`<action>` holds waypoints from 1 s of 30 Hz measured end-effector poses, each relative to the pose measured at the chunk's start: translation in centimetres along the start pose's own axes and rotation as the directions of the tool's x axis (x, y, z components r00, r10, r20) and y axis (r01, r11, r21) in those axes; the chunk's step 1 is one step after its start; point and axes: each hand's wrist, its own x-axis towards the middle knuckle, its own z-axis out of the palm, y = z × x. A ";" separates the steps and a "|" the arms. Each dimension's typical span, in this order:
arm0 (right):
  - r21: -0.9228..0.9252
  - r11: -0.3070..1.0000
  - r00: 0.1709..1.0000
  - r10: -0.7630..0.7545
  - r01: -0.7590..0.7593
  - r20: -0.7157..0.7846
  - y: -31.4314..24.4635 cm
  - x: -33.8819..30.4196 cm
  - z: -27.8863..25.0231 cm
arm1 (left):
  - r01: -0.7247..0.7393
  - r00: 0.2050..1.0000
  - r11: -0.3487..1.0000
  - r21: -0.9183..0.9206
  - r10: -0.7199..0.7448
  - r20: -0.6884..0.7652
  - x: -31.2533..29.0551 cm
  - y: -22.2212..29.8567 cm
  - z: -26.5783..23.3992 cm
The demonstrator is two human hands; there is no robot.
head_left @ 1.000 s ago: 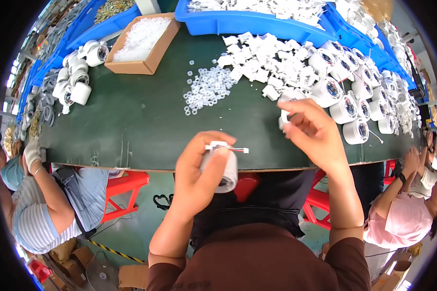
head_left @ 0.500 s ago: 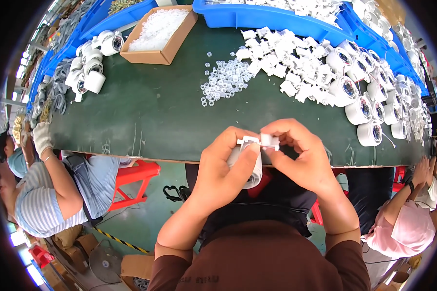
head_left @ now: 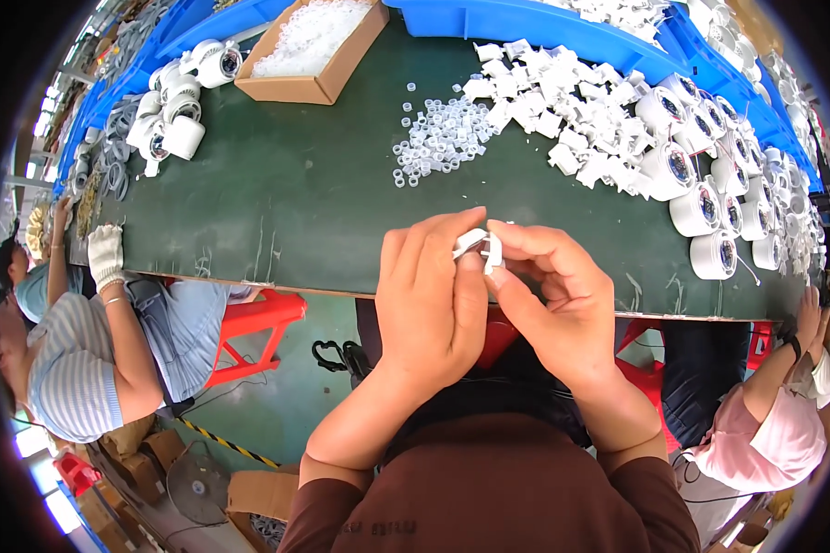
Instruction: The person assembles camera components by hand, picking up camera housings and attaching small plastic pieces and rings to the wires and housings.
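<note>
Just over the table's near edge, my left hand (head_left: pixel 429 300) is closed around a white plastic housing (head_left: pixel 470 241). Its fingers hide most of the housing, leaving a curved white rim with a dark inside in sight. Against that rim, my right hand (head_left: pixel 558 300) pinches a small white plastic piece (head_left: pixel 494 252) between thumb and forefinger. The two white parts touch or nearly touch; whether they are joined I cannot tell. Beyond my hands lie a pile of small clear plastic rings (head_left: pixel 443 135) and a heap of white plastic brackets (head_left: pixel 563 106).
White round camera-like units (head_left: pixel 696 207) with wires stand on the right, more white units (head_left: pixel 171 120) on the left. A cardboard box (head_left: pixel 295 88) of clear pieces and blue bins (head_left: pixel 507 23) line the back of the green table (head_left: pixel 314 194). Co-workers sit on both sides.
My left hand has turned, so the white cylinder that showed below its fingers is now mostly hidden. The small white piece in my right hand has come up against the housing's rim.
</note>
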 end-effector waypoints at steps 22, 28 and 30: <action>-0.010 0.998 0.997 -0.064 0.064 -0.044 0.8 0.6 -0.1 | -0.147 0.988 0.981 -0.130 0.140 -0.066 -0.3 -2.0 -0.2; -0.546 0.756 0.923 -0.374 0.361 0.092 0.2 1.1 0.3 | 0.016 0.998 0.933 -0.358 0.007 0.065 0.1 -2.3 -1.6; -0.364 0.920 0.989 -0.128 0.144 0.067 -0.5 1.6 -0.1 | -0.059 0.993 0.964 -0.259 0.083 0.084 0.3 -2.5 -2.1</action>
